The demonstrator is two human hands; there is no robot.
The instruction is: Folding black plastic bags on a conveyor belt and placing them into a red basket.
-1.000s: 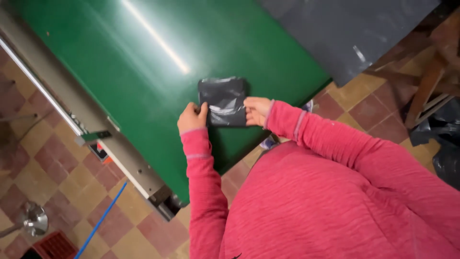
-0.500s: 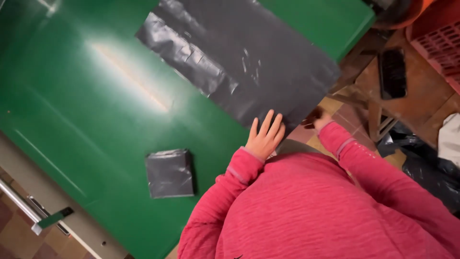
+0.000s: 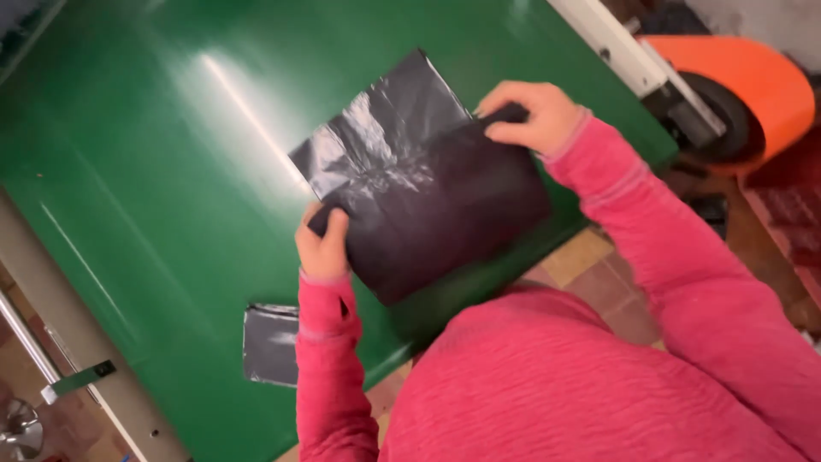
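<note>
The left hand [image 3: 322, 244] pinches the near-left edge of a black plastic bag [image 3: 428, 184] spread on the green bench [image 3: 154, 171]; the right hand [image 3: 534, 115] grips its far edge, fingertips hidden in the fold; a folded bag [image 3: 272, 344] lies partly behind the left sleeve.

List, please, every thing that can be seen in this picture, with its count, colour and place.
black plastic bag: 1, black and glossy, spread above the green table, held at two edges
folded plastic bag: 1, black, flat on the table near its front edge, beside the left forearm
green table: 1, green and shiny, fills most of the view
orange roll: 1, orange, upper right beyond the table corner
metal rail: 1, grey, along the table's lower left side
tiled floor: reddish and tan tiles, at right below the table
left hand: 1, grips the bag's lower left edge
right hand: 1, grips the bag's upper right edge
sleeves: 2, pink
</note>
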